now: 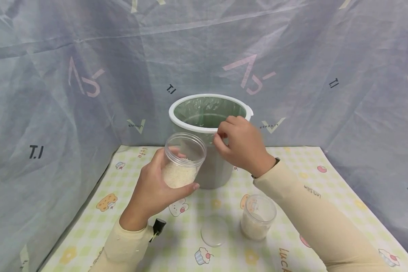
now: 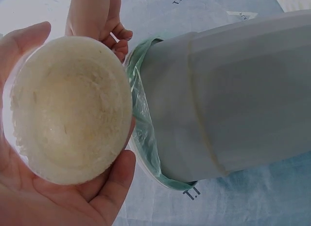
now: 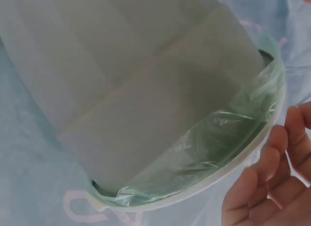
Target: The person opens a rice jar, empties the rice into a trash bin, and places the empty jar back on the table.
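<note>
My left hand [image 1: 156, 185] grips a clear jar [image 1: 183, 160] partly filled with white grains, tilted in front of the bin; the left wrist view shows the jar's base [image 2: 70, 112] with the left hand's fingers [image 2: 114, 187] around it. At the near right of the bin's white rim [image 1: 193, 128] is my right hand [image 1: 243, 141], its fingers curled. Nothing can be made out between them. In the right wrist view the right hand [image 3: 274, 180] is beside the rim [image 3: 194, 188], over which a green bag [image 3: 214, 143] is folded.
The grey bin [image 1: 217, 170] stands at the back middle of the table. A second clear jar with white grains [image 1: 256, 223] stands at the front right, beside a clear round lid [image 1: 215, 231] lying on the checked cloth [image 1: 98, 234]. Grey sheeting [image 1: 139, 68] hangs behind and at the sides.
</note>
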Motion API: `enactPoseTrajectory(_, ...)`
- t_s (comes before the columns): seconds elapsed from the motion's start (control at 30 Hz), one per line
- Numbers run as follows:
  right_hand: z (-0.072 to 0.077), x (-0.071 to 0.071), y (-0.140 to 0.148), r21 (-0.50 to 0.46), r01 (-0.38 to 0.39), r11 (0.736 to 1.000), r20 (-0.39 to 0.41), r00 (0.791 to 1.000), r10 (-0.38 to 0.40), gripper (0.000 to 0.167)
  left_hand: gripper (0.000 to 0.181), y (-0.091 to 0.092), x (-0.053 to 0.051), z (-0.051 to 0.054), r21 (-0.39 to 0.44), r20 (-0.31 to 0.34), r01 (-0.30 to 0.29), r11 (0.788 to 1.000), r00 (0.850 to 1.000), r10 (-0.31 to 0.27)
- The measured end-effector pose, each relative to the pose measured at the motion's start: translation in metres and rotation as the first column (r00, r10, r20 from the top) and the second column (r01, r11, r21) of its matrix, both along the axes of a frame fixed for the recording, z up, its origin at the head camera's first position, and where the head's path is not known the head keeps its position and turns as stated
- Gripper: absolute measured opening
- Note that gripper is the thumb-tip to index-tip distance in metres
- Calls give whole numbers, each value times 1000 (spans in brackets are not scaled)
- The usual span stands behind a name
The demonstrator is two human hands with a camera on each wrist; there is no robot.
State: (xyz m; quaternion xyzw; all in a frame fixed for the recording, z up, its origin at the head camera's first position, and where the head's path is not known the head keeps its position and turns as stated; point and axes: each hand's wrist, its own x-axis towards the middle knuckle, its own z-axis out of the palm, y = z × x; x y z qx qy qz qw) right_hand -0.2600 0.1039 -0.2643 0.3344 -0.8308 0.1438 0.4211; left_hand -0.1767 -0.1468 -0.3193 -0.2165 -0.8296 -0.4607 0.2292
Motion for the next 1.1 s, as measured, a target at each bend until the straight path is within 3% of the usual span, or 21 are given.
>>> enactPoseTrajectory(0.17, 7, -8, 0, -37, 86, 996, 49, 995, -84, 23, 86, -1, -1, 0, 4, 8, 6, 1000, 1000, -6)
enactPoseTrajectory(0.37, 15, -25, 0, -30, 161, 986, 156, 976, -155, 30, 87, -1, 0, -1, -2, 18, 1, 1000, 1000, -1)
enactPoseTrajectory(0.57, 24, -40, 0, -27, 228, 973, 284, 935, -211, 21, 88, 0, 1, -1, 6, 18, 9, 1000, 1000, -9)
enactPoseTrajectory(0.77, 32, -53, 3, -15, 268, 963, 364, 899, -244, 13, 87, 0, 1, 0, 9, 5, 17, 1000, 1000, -17)
enactPoseTrajectory(0.9, 37, -63, 4, -20, 317, 948, 425, 861, -278, 17, 87, 0, 2, 0, 2, 7, 21, 1000, 1000, -21)
enactPoseTrajectory(1.1, 44, -78, 6, 33, 406, 913, 527, 770, -360, 36, 87, -1, 2, 3, 1, 8, 17, 1000, 1000, -17)
